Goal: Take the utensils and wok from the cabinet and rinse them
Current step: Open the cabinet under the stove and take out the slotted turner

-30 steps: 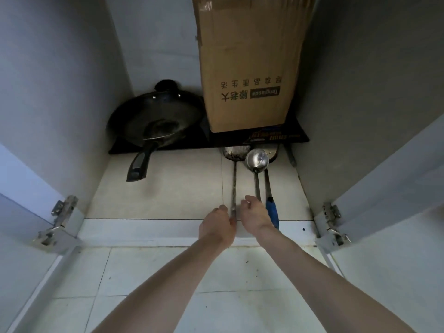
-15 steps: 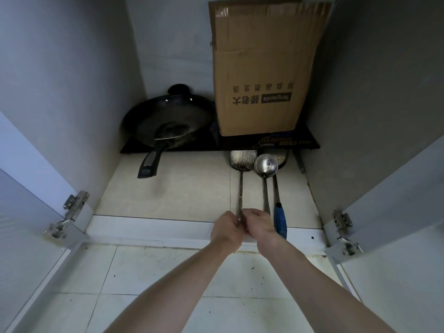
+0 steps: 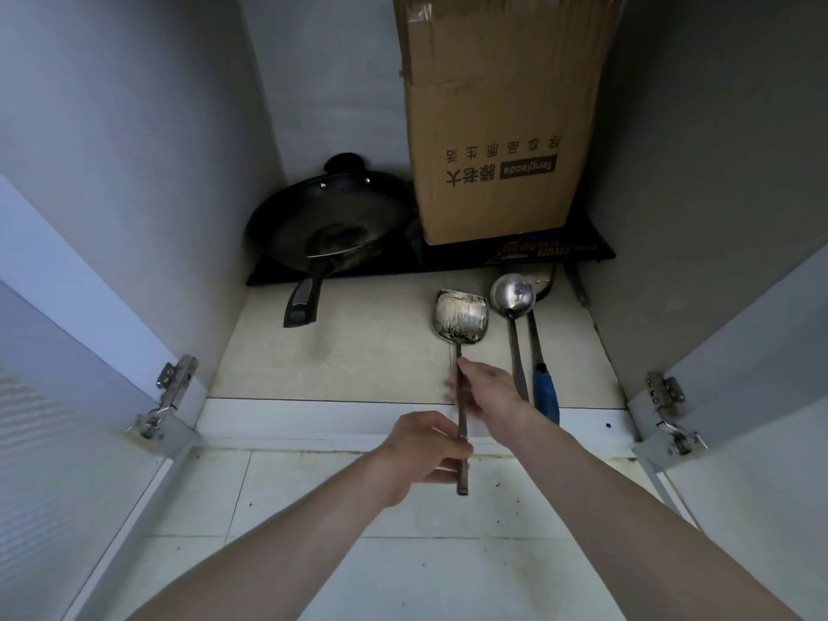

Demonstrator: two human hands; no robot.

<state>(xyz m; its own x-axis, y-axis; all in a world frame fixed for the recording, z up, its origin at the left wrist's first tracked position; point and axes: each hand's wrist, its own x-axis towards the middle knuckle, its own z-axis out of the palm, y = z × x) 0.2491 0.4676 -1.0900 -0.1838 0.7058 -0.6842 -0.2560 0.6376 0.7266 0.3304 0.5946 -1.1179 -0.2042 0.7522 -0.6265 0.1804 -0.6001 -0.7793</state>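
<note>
Now your left hand (image 3: 425,450) grips the spatula (image 3: 461,320) low on its stiff, slick handle at frame centre, your right hand (image 3: 490,392) pinching higher; it should lift light, blade-heavy.

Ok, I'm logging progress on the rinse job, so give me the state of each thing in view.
Spatula: pulled partway out of the cabinet, handle past its front edge.
Left hand: grips the spatula handle low down.
Right hand: on the handle higher up.
Ladle: lying on the cabinet floor.
Blue-handled utensil: lying beside the ladle.
Wok: at the back left, untouched.
Cardboard box: standing upright.
Cabinet doors: open.
</note>
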